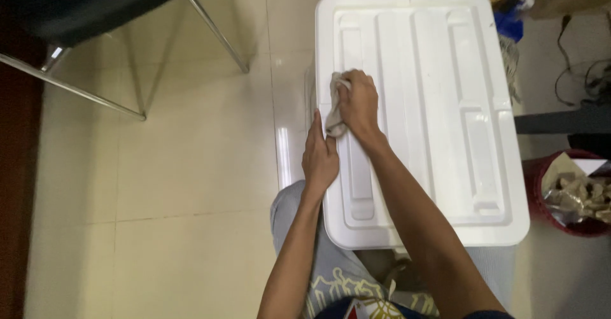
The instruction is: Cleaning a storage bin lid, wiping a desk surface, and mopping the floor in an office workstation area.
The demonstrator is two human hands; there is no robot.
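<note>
A large white plastic storage box with a ribbed lid (439, 71) stands on the floor in front of me. My right hand (358, 103) presses a crumpled grey-white cloth (335, 106) against the lid near its left edge. The cloth hangs down a little past the hand. My left hand (319, 157) lies flat against the left rim of the lid, fingers together, just below the cloth and touching its lower end.
Beige tiled floor (178, 166) spreads to the left. Metal chair legs (210, 23) stand at the upper left. A red basket (541, 195) with crumpled paper sits at the right, with cables and a blue object behind the box. My knees are below the box.
</note>
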